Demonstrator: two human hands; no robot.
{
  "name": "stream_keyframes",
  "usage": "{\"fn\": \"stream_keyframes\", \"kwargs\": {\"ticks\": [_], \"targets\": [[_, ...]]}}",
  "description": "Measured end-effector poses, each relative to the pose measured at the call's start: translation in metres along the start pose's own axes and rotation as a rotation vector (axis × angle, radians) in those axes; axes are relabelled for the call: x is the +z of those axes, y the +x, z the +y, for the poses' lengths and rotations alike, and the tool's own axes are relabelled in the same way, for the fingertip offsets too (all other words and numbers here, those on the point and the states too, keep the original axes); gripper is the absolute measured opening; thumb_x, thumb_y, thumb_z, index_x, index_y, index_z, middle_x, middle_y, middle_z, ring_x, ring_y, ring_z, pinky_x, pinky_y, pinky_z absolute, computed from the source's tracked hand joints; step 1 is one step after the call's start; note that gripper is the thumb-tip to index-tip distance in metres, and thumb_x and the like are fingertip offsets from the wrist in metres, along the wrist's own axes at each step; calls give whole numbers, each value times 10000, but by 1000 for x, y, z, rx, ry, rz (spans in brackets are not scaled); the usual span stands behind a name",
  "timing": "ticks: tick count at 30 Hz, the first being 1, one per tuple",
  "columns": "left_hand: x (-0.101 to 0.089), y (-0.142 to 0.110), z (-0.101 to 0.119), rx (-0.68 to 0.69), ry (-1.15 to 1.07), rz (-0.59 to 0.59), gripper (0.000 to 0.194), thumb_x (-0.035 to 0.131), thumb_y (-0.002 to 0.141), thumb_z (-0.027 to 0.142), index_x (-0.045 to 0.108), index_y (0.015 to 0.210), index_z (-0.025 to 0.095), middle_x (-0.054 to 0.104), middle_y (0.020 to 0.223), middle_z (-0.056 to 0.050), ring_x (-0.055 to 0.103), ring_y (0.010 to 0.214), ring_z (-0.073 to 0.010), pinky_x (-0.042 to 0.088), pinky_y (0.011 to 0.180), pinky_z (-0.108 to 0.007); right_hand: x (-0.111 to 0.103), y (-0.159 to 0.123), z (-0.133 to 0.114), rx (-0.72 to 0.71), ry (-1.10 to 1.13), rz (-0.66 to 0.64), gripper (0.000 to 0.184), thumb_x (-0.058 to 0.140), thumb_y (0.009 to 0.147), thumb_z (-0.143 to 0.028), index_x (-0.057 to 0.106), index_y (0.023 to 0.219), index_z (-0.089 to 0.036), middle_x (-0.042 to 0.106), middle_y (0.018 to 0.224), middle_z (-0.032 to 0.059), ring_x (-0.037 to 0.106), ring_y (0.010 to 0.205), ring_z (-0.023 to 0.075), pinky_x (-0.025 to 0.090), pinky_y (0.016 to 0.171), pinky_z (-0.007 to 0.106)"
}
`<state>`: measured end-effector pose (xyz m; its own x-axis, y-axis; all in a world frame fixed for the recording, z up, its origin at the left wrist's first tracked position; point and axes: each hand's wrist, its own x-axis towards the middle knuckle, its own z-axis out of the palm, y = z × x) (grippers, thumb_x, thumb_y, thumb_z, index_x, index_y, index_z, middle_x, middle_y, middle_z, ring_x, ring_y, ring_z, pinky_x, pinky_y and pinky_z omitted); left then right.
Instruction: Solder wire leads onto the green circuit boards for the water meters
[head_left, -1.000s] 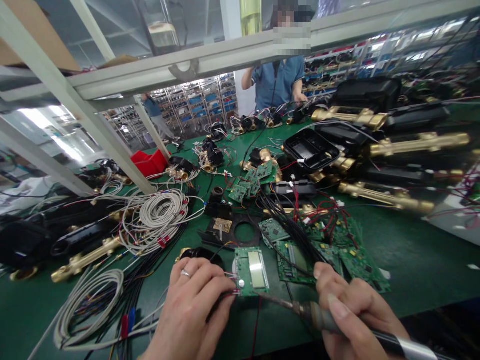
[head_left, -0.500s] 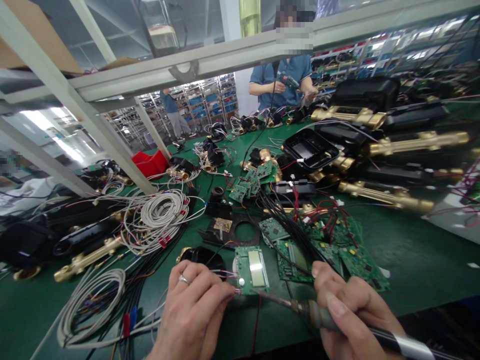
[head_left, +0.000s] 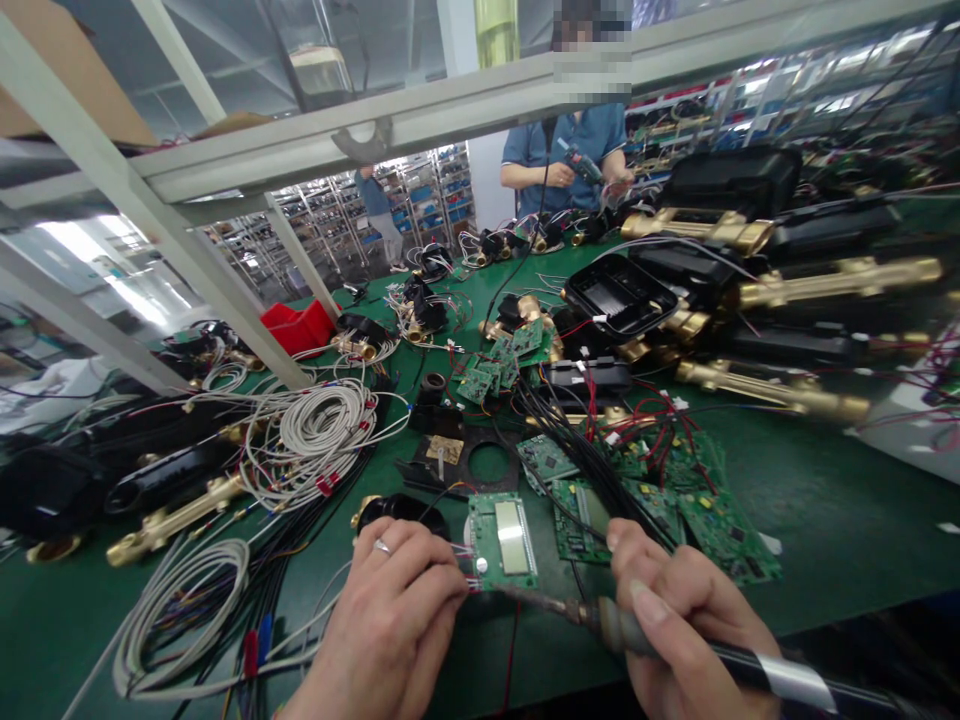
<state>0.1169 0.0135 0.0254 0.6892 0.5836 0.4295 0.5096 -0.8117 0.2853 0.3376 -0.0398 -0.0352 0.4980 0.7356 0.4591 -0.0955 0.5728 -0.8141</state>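
A green circuit board (head_left: 487,535) with a pale display lies on the table in front of me. My left hand (head_left: 401,600), with a ring on one finger, is closed at the board's left edge, its fingertips pinched on thin wires (head_left: 463,550) there. My right hand (head_left: 686,610) grips a soldering iron (head_left: 622,625) with a black handle. The iron's tip points left, at the lower edge of the board by the wire ends. Behind my left fingers sits a black housing (head_left: 405,515) with a brass end, partly hidden.
More circuit boards (head_left: 697,510) and a bundle of black wires (head_left: 581,450) lie to the right. Coiled grey cables (head_left: 322,425) and brass-bodied meters (head_left: 180,515) occupy the left. A metal frame (head_left: 420,105) crosses above. Across the table a co-worker (head_left: 562,160) holds a power tool.
The soldering iron and my right hand have shifted slightly left, bringing the tip nearer the board's lower left corner. My left hand keeps its pinch. A distant person has moved right.
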Motion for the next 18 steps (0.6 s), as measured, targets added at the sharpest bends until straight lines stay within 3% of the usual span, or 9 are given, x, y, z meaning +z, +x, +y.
{"fn": "stream_keyframes", "kwargs": {"ticks": [12,18], "targets": [[1,-2,-1,-8,-17,-22,229,513,947,27,628,973,223,691,962,-11,567,905,-198,446,829,-344,-3,-4,4,-29,-41,-77,344,585,991,-175,425,688,-204,415,623,-60,466,637,126,429,963,409],[1,-3,-2,-14,-14,-9,254,502,939,16,643,978,224,697,958,-17,572,901,-201,453,824,-354,-2,-4,6,-26,-59,-71,348,593,981,-166,426,679,-208,431,621,-53,462,624,135,426,943,436]]}}
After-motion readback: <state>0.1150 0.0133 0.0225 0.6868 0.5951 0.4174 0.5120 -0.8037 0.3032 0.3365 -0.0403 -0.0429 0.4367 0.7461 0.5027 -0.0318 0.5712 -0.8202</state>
